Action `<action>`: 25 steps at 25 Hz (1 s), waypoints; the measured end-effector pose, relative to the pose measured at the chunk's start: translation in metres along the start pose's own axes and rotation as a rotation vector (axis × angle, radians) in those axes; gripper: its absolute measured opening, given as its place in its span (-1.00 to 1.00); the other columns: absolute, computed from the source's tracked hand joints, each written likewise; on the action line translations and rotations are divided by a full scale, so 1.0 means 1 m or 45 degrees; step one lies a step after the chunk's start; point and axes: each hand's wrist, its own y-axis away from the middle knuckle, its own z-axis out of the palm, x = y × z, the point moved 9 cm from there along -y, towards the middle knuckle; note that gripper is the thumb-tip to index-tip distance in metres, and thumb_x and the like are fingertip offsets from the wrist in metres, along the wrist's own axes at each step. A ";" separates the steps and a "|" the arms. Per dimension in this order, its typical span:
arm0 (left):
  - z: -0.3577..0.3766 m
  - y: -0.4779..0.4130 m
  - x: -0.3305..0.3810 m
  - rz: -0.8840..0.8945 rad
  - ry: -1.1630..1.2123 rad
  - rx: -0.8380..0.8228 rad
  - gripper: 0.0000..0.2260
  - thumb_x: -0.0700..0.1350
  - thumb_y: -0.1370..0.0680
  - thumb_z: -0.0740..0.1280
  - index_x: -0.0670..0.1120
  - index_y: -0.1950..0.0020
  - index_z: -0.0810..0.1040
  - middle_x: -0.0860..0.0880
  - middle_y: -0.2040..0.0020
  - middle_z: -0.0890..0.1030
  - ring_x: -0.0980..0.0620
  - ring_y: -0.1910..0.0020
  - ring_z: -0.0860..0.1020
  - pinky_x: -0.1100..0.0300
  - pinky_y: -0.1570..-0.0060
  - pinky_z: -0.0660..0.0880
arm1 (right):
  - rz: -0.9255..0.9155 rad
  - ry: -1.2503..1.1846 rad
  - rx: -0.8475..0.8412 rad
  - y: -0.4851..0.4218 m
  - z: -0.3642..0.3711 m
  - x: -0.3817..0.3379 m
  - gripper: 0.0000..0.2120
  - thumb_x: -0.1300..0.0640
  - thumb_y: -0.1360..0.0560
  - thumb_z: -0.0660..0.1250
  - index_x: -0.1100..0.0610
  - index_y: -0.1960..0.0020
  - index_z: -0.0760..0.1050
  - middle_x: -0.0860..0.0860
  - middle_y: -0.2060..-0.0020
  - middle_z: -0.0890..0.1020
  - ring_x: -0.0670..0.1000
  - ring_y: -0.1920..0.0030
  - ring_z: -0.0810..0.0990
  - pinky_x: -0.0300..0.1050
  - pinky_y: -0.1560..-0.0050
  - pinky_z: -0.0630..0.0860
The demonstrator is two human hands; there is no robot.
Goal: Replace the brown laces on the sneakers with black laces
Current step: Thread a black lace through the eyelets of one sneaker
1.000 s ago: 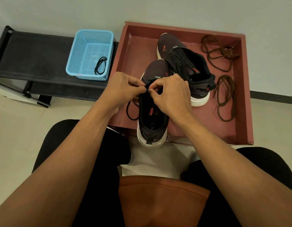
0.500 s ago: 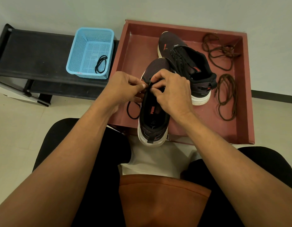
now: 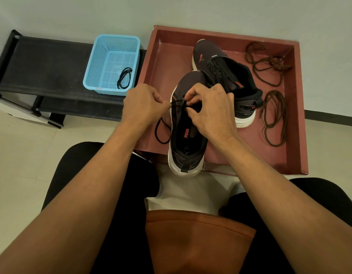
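Even, soft indoor light; sharp focus; wide-angle bending toward the edges.

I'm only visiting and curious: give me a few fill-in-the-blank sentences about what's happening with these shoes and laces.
A spare black lace lies in the ___ basket. The loose laces on the right of the red tray are ___. The left hand and right hand pinch a ___ lace on the nearer sneaker.
Missing words: blue; brown; black.
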 end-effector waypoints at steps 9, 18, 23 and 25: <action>0.009 0.009 0.043 0.530 -0.208 -0.081 -0.97 0.02 -0.51 0.47 0.12 0.08 0.70 0.14 0.23 0.50 0.04 0.19 0.53 0.10 0.19 0.49 | -0.006 -0.017 -0.003 -0.001 0.002 0.002 -0.73 0.04 -0.47 0.54 -0.15 -0.10 0.56 -0.22 0.16 0.67 -0.18 -0.05 0.31 -0.09 -0.09 0.14; 0.015 0.006 -0.002 0.120 -0.514 -0.266 -0.79 0.05 -0.42 0.43 0.09 -0.04 0.69 -0.02 0.04 0.65 -0.18 0.01 0.62 -0.07 -0.05 0.60 | -0.002 -0.045 0.007 -0.001 0.003 0.003 -0.74 0.04 -0.46 0.55 -0.14 -0.08 0.56 -0.22 0.18 0.66 -0.18 -0.04 0.31 -0.11 -0.07 0.13; 0.009 0.010 0.040 0.430 -0.082 -0.182 -0.87 0.06 -0.54 0.43 0.19 0.21 0.59 0.10 0.42 0.49 0.11 0.35 0.52 0.10 0.25 0.51 | -0.010 -0.035 0.009 -0.001 0.003 0.003 -0.73 0.05 -0.46 0.55 -0.14 -0.09 0.56 -0.21 0.17 0.66 -0.18 -0.05 0.30 -0.10 -0.07 0.12; 0.009 0.009 0.038 0.415 -0.113 -0.159 -0.81 0.05 -0.53 0.47 0.20 0.27 0.56 0.11 0.40 0.50 0.11 0.33 0.53 0.08 0.21 0.55 | -0.010 -0.038 0.012 -0.002 0.003 0.004 -0.73 0.04 -0.45 0.55 -0.14 -0.09 0.57 -0.21 0.17 0.66 -0.17 -0.05 0.31 -0.10 -0.07 0.13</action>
